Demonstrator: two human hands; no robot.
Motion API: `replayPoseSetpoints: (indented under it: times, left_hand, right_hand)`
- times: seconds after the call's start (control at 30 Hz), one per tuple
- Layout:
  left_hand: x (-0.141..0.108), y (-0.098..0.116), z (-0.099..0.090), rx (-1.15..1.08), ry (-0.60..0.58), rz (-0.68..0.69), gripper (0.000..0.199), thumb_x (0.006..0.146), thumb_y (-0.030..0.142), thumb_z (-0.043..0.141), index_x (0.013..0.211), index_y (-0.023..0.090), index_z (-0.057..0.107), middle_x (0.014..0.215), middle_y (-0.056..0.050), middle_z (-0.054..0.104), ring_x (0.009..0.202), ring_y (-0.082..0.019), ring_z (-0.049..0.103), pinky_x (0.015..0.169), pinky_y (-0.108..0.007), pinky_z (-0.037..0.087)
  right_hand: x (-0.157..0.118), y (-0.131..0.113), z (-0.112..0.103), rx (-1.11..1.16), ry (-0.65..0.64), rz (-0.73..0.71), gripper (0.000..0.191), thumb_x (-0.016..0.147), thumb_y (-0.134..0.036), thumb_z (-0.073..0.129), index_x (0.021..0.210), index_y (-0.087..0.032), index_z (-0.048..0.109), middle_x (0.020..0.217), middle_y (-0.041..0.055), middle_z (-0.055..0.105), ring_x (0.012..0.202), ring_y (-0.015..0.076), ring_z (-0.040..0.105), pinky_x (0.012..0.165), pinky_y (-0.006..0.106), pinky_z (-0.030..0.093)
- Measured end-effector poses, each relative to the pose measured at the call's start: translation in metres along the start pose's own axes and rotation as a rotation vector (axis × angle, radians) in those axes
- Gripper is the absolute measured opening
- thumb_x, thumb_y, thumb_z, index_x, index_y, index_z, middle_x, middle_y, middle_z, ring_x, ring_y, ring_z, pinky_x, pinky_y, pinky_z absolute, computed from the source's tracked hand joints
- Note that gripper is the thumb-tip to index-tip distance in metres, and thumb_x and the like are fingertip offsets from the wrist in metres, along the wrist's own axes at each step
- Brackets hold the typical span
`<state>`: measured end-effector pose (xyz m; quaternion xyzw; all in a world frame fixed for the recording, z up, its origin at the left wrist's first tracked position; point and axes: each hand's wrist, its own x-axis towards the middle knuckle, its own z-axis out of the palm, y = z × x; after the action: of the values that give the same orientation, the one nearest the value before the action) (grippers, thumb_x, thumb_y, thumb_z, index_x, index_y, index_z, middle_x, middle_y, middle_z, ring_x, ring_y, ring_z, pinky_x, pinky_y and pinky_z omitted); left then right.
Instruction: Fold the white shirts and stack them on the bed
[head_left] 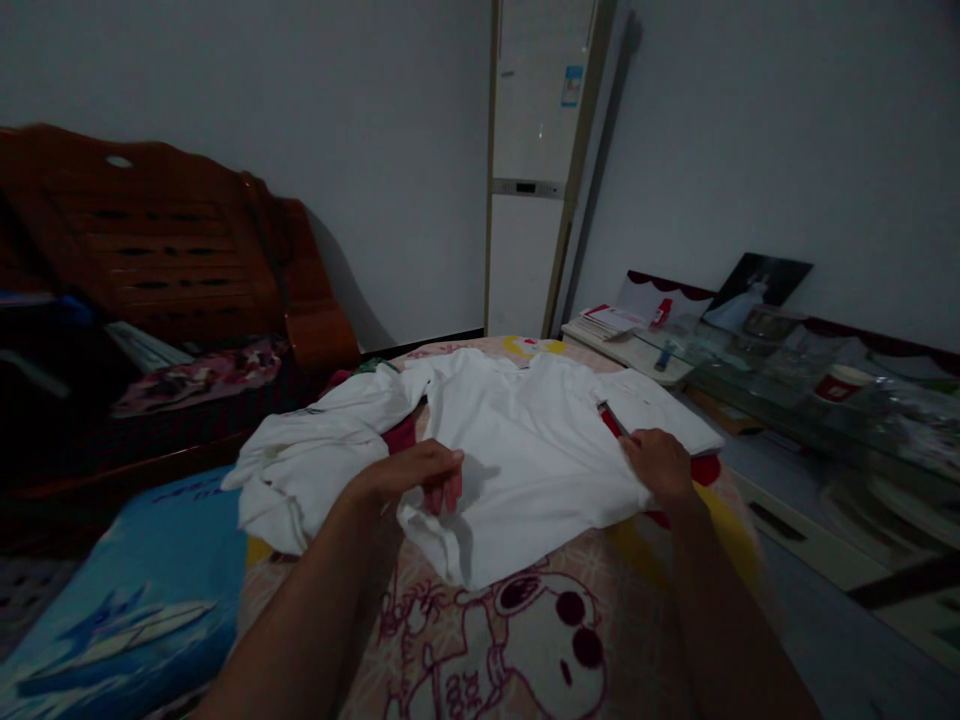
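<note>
A white T-shirt [517, 450] lies spread out on a cloth with cartoon prints [555, 640]. Over its lower left part hovers my left hand [431, 475], fingers loosely bent downward and apart, with nothing seen in them. My right hand [661, 462] is at the shirt's right edge, its fingers closed on the fabric; the fingertips are partly hidden. To the left is a crumpled heap of white clothing [315, 460]. On the right, behind my right hand, lies a folded white garment [660, 405]. A narrow red strip [610, 420] shows between it and the shirt.
A blue printed item [142, 590] lies at lower left. Behind it stands a wooden bench [165, 240] with cloth on it. A glass-topped cabinet [780, 380] on the right holds a paper cup [841, 384] and a photo [757, 290]. A tall white appliance [525, 260] stands in the corner.
</note>
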<state>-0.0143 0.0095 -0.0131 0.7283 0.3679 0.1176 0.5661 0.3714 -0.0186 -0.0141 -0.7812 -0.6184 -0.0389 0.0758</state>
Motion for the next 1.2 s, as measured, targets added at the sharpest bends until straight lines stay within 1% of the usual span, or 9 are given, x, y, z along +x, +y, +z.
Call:
replayPoseSetpoints:
  times: [0.07,0.17,0.3,0.5,0.67,0.8,0.93,1.07,1.2]
  left_hand:
    - [0.016,-0.01,0.005,0.072,0.063,-0.069,0.058,0.084,0.065,0.044,0.064,0.014,0.061,0.056,-0.005,0.061,0.047,-0.012,0.049,0.05,-0.023,0.037]
    - [0.038,-0.022,0.013,0.266,0.228,-0.041,0.043,0.083,0.048,0.051,0.055,0.016,0.053,0.046,0.0,0.053,0.042,-0.009,0.044,0.049,-0.022,0.033]
    - [0.045,-0.026,0.016,0.342,0.346,0.006,0.028,0.08,0.036,0.053,0.059,0.017,0.055,0.046,0.002,0.054,0.044,-0.009,0.046,0.052,-0.021,0.034]
    - [0.039,-0.026,0.017,0.337,0.337,0.015,0.019,0.077,0.032,0.056,0.067,0.016,0.059,0.049,0.003,0.056,0.048,-0.009,0.048,0.053,-0.021,0.034]
    - [0.039,-0.028,0.014,0.3,0.277,0.015,0.013,0.074,0.027,0.056,0.071,0.015,0.061,0.052,0.004,0.056,0.048,-0.009,0.048,0.053,-0.02,0.034]
    - [0.041,-0.03,0.014,0.301,0.256,0.01,0.012,0.073,0.026,0.056,0.073,0.016,0.062,0.053,0.004,0.056,0.049,-0.009,0.048,0.054,-0.02,0.034]
    - [0.043,-0.032,0.013,0.316,0.304,0.038,0.014,0.076,0.026,0.055,0.072,0.015,0.063,0.053,0.003,0.057,0.049,-0.01,0.049,0.054,-0.021,0.036]
    - [0.041,-0.034,0.001,0.428,0.567,0.039,0.013,0.076,0.021,0.056,0.078,0.015,0.067,0.066,-0.001,0.066,0.061,-0.013,0.059,0.062,-0.023,0.042]
    - [0.036,-0.042,-0.015,0.564,0.893,-0.093,0.02,0.075,0.023,0.062,0.092,0.017,0.069,0.089,-0.006,0.071,0.081,-0.019,0.065,0.078,-0.028,0.047]
  right_hand:
    - [0.011,-0.007,0.003,0.019,0.036,-0.024,0.039,0.096,-0.034,0.038,0.09,-0.016,0.072,0.096,0.0145,0.072,0.092,0.0244,0.067,0.074,0.031,0.043]
    - [0.035,-0.017,0.012,0.0,0.011,-0.031,0.034,0.095,-0.027,0.04,0.097,-0.01,0.07,0.102,0.018,0.071,0.099,0.0253,0.066,0.078,0.031,0.043]
    - [0.066,-0.031,0.029,-0.023,-0.041,0.022,0.034,0.095,-0.028,0.042,0.108,-0.007,0.066,0.107,0.0212,0.069,0.103,0.0249,0.065,0.08,0.031,0.045]
    - [0.097,-0.047,0.04,-0.058,-0.091,0.034,0.029,0.089,-0.02,0.048,0.108,-0.009,0.066,0.108,0.0201,0.068,0.103,0.0266,0.065,0.08,0.033,0.047]
    - [0.103,-0.031,0.043,-0.145,0.095,-0.008,0.03,0.088,-0.009,0.04,0.104,-0.007,0.066,0.102,0.0223,0.067,0.102,0.0295,0.064,0.082,0.036,0.045]
    - [0.096,-0.023,0.043,-0.148,0.083,-0.037,0.032,0.091,-0.01,0.036,0.104,-0.007,0.065,0.098,0.0215,0.068,0.096,0.0297,0.065,0.079,0.037,0.045]
    - [0.077,-0.028,0.028,-0.097,0.095,-0.021,0.031,0.089,-0.021,0.046,0.111,-0.007,0.063,0.103,0.0234,0.067,0.097,0.0317,0.063,0.08,0.04,0.045]
    - [0.04,-0.036,0.003,0.117,0.077,-0.175,0.025,0.085,-0.022,0.053,0.102,-0.013,0.069,0.099,0.0145,0.07,0.093,0.0256,0.064,0.082,0.034,0.044]
    - [-0.01,-0.039,-0.011,0.478,-0.31,-0.52,0.018,0.082,-0.029,0.057,0.077,-0.017,0.069,0.073,0.0026,0.069,0.072,0.0175,0.063,0.068,0.026,0.045]
